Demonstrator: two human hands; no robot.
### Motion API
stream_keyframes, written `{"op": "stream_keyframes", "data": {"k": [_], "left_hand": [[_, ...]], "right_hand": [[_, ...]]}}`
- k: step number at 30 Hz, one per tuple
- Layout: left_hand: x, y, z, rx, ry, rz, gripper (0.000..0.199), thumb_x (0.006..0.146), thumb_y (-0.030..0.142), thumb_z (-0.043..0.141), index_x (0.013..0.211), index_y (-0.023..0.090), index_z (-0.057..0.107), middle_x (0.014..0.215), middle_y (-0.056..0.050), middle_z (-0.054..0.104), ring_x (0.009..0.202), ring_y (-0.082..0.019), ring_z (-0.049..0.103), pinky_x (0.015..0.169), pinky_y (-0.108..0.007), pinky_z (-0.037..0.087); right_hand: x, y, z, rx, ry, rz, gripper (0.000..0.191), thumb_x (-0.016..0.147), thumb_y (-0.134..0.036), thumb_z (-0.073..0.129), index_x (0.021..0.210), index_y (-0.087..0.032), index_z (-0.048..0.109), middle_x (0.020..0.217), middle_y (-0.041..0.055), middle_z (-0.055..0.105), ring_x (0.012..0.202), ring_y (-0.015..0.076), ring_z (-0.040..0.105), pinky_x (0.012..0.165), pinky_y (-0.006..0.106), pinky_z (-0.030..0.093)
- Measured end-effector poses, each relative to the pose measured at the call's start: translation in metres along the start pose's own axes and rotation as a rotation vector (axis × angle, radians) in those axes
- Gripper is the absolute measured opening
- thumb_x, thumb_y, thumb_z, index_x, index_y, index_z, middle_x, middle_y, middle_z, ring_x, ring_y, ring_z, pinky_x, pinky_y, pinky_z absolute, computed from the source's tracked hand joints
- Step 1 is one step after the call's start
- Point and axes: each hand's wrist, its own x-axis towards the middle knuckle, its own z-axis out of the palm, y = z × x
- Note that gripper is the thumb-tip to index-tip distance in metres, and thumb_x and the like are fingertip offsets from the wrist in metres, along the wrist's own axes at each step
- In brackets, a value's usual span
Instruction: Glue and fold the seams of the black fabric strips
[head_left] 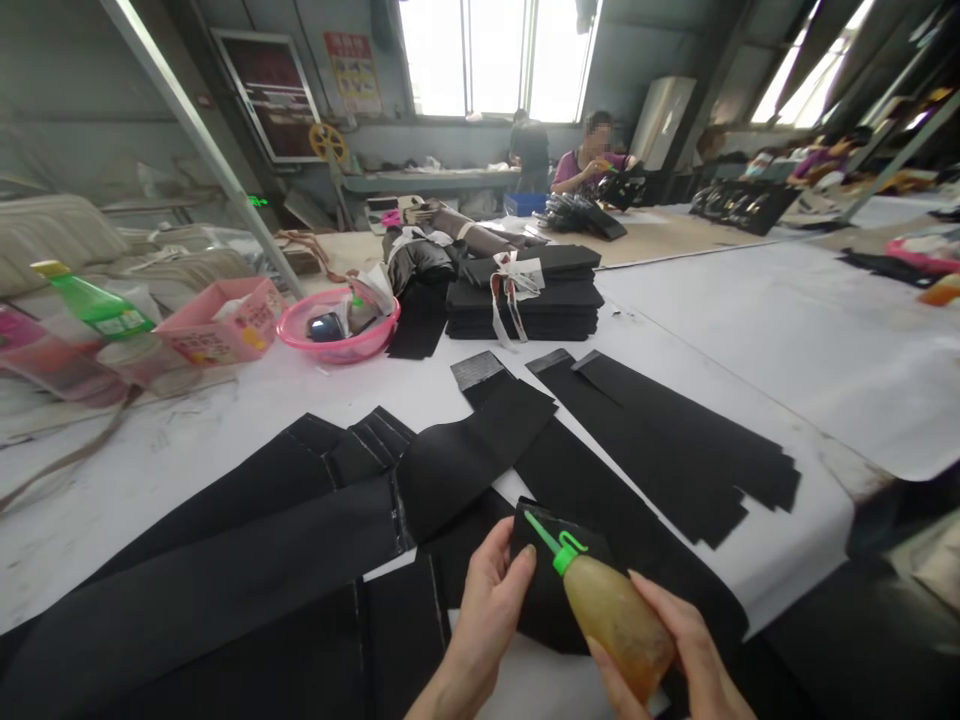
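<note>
Daylight glares through a wide window [499, 60] in the grey wall [652, 40], and a second window [819, 72], partly covered by dark cloth [806, 50], shines at the right. Left of the wide window hang a red-topped poster [352, 72] and a framed board [266, 95]; a bench [442, 182] runs below it, and a pale cabinet [664, 122] stands to its right. A white-topped table [697, 300] spreads across the foreground, with a metal pole [201, 140] slanting at left.

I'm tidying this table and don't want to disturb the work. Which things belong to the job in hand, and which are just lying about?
In the job:
- squeeze bottle, right hand
- black piece, left hand
- probably the black strips

Seemingly lying about:
- pink basin
- pink box
- green bottle
</note>
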Motion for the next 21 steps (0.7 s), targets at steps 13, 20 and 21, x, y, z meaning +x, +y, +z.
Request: {"op": "stream_keyframes", "data": {"k": [13, 20, 21], "left_hand": [[0.001, -0.007, -0.002, 0.020, 0.073, -0.013, 0.029, 0.086, 0.031, 0.066, 0.113, 0.020, 0.066, 0.117, -0.006, 0.069, 0.108, -0.021, 0.063, 0.093, -0.026, 0.046], [0.000, -0.004, 0.000, -0.030, 0.056, -0.040, 0.035, 0.086, 0.031, 0.067, 0.119, 0.019, 0.064, 0.114, -0.008, 0.070, 0.105, -0.021, 0.064, 0.093, -0.028, 0.047], [0.000, -0.004, 0.000, -0.032, 0.054, -0.041, 0.035, 0.085, 0.031, 0.067, 0.118, 0.019, 0.065, 0.114, -0.008, 0.070, 0.105, -0.021, 0.064, 0.092, -0.028, 0.047]], "right_hand": [[0.010, -0.002, -0.002, 0.013, -0.041, -0.005, 0.047, 0.087, -0.042, 0.065, 0.124, -0.015, 0.052, 0.110, 0.0111, 0.064, 0.095, 0.0230, 0.067, 0.080, 0.029, 0.056], [0.007, 0.003, -0.010, -0.066, -0.019, 0.025, 0.048, 0.086, -0.045, 0.064, 0.124, -0.017, 0.054, 0.111, 0.0092, 0.065, 0.092, 0.0232, 0.068, 0.076, 0.030, 0.056], [0.007, 0.002, -0.011, -0.069, -0.013, 0.022, 0.048, 0.086, -0.045, 0.064, 0.123, -0.017, 0.054, 0.111, 0.0093, 0.065, 0.092, 0.0231, 0.068, 0.076, 0.029, 0.056]]}}
